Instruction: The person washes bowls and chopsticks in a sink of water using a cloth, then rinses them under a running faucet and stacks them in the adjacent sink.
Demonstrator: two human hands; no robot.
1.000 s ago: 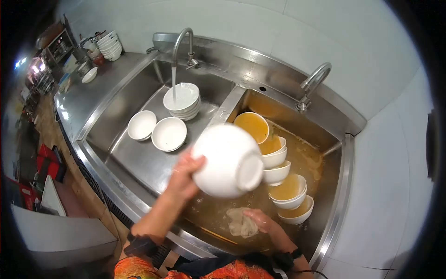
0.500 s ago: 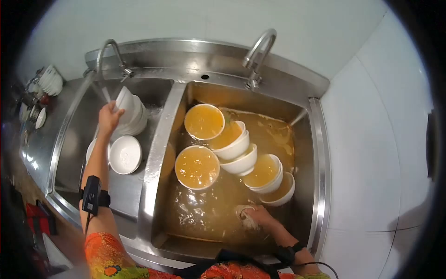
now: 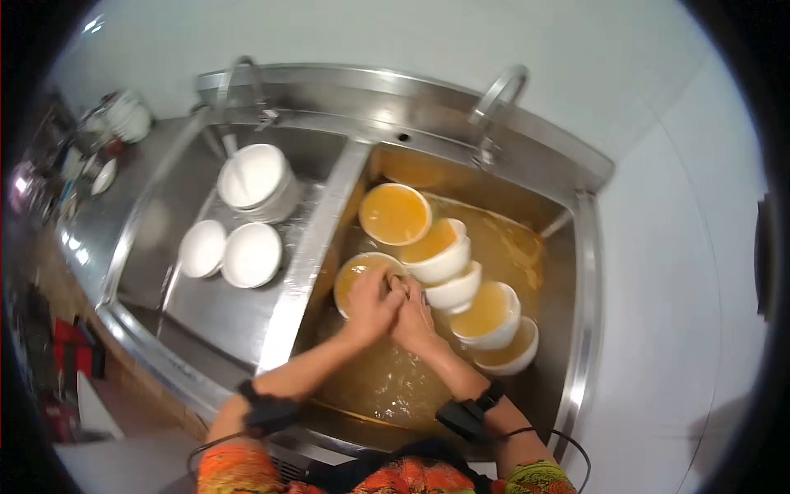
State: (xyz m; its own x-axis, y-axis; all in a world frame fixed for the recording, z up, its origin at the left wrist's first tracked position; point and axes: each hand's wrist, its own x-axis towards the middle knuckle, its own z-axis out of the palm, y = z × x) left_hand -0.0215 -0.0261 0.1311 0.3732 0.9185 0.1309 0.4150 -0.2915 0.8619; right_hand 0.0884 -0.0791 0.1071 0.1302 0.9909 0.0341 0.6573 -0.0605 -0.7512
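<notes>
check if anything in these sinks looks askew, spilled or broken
No damage or spill is evident, but several white bowls sit tilted in the cloudy brownish water of the right basin. They look askew beside the upright bowl stack under the running tap in the left basin.

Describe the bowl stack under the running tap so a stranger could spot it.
Find the double steel sink, then its left basin. The white bowl stack stands under the tap there, taller than the two bowls nearby and alone catching the running water.
</notes>
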